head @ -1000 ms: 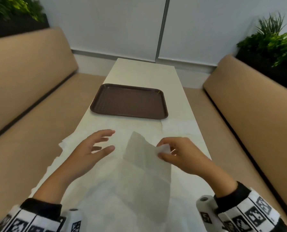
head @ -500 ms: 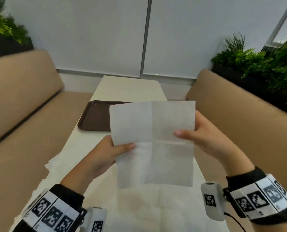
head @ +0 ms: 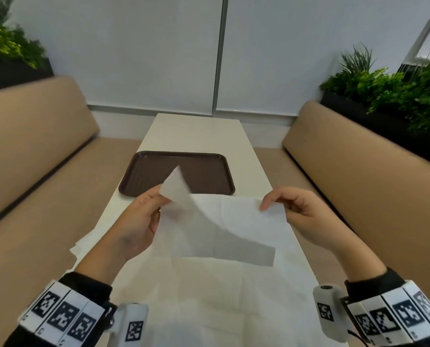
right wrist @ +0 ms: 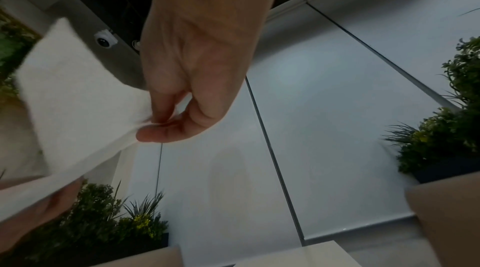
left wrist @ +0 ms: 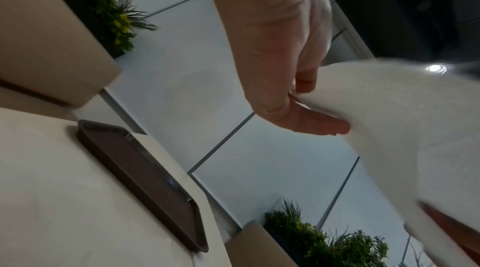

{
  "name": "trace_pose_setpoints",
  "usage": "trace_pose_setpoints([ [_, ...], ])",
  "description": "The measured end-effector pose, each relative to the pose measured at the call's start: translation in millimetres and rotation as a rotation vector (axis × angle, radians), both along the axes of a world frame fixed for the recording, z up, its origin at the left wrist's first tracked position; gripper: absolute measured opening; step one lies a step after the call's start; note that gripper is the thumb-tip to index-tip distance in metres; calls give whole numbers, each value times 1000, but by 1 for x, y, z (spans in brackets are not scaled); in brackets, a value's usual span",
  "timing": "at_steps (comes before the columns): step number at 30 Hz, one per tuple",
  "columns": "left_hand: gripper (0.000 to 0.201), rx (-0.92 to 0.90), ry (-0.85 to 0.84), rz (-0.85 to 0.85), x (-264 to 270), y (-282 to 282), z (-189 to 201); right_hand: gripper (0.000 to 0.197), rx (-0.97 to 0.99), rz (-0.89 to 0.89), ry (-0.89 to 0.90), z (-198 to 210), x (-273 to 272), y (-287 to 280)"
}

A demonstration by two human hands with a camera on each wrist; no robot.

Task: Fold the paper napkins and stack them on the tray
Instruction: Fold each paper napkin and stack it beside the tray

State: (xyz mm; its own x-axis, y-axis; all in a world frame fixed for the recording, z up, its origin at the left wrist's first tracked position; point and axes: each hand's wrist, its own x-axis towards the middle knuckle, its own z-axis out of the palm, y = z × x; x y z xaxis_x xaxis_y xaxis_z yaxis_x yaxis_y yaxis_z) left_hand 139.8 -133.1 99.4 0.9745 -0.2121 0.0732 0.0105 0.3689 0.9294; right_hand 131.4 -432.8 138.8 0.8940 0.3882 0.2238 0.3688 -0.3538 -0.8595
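1. Two tan benches (head: 36,156), one along each long side of the table, with green plants (head: 389,96) in dark planters behind their backrests.
2. White table (head: 199,131), long and narrow, running away from the person toward a pale panelled wall.
3. Loose napkins (head: 209,304) spread flat over the near end of the table; a few edges overhang the near left edge.
4. Brown tray (head: 206,171) lies flat across the middle of the table, nearer its left edge, beyond the loose napkins. Nothing lies on its visible surface.
5. Held napkin (head: 224,229), white and unfolded, hangs in the air above the near half of the table, between both hands. Its top left corner sticks up in front of the tray's near rim.
6. Left hand (head: 141,219) pinches the napkin's upper left part, thumb closed against curled fingers; wrist view shows the paper caught between them.
7. Right hand (head: 296,209) pinches the upper right corner between thumb tip and fingertips; remaining fingers curled in.
8. Each wrist carries a band of black-and-white markers (head: 63,319) and a small camera.
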Motion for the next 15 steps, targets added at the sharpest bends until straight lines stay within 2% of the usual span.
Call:
trace_pose_setpoints([
  [2, 12, -6, 62, 5, 2, 5, -1, 55, -19, 32, -19, 0, -1, -1],
  [5, 36, 21, 169, 9, 5, 11, -5, 42, -13, 75, 7, -1, -1, -3],
  [7, 38, 81, 161, 7, 8, 12, -7, 32, -17, 93, 30, -2, -2, -5],
  [9, 46, 166, 120, -27, 12, 14, -13, 30, -15, 99, 76, -6, -4, -8],
  [11, 40, 215, 93, -77, 16, 12, -18, 30, -13, 101, 128, -12, -5, -11],
  [13, 18, 257, 77, -71, 18, 4, -19, 20, 57, 105, 211, -17, -4, -13],
  [15, 35, 353, 94, -32, 23, -3, -25, 20, 136, 37, 294, -27, 2, -16],
])
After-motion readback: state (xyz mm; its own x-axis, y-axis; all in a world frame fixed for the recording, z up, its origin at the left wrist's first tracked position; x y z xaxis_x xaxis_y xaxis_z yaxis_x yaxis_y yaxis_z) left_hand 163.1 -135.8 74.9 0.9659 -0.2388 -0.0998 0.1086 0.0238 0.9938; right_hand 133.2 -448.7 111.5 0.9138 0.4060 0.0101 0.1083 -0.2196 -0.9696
